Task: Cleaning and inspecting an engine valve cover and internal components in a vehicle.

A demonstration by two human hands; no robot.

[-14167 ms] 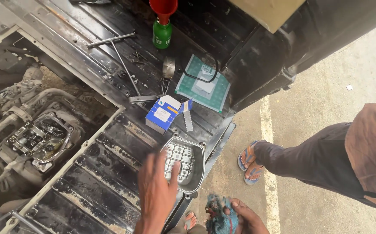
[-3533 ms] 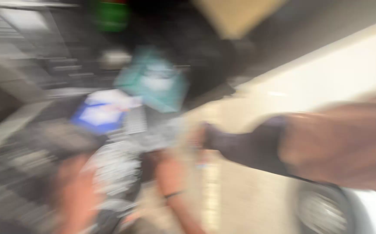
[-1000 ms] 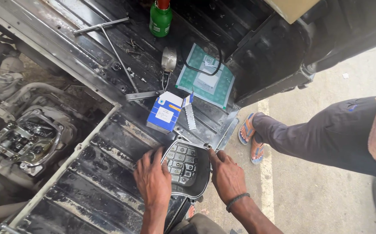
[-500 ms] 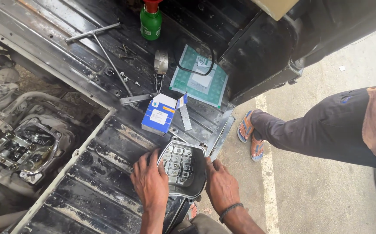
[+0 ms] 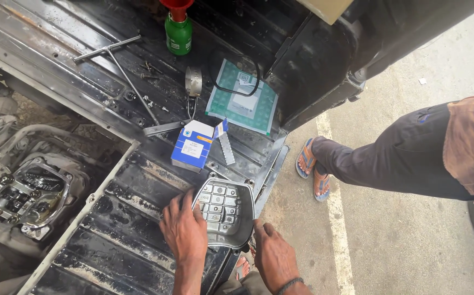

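Observation:
A grey metal cover (image 5: 225,213) with a ribbed grid inside lies hollow side up on the black ribbed vehicle floor (image 5: 116,218). My left hand (image 5: 183,229) rests on the cover's left edge, fingers spread over its rim. My right hand (image 5: 272,255) touches the cover's lower right corner, with a band on the wrist. Just beyond the cover sits a blue and white carton (image 5: 193,146) with its flap open.
An exposed engine (image 5: 24,191) sits in the floor opening at left. A T-handle wrench (image 5: 122,65), a green bottle with a red funnel (image 5: 178,30), a green packet with a black ring (image 5: 242,98) and small parts lie farther back. Another person's legs in sandals (image 5: 357,158) stand on the pavement at right.
The view shifted slightly. My hands stay on the cover; the right hand has slid toward its lower right corner. The other person's legs remain at right.

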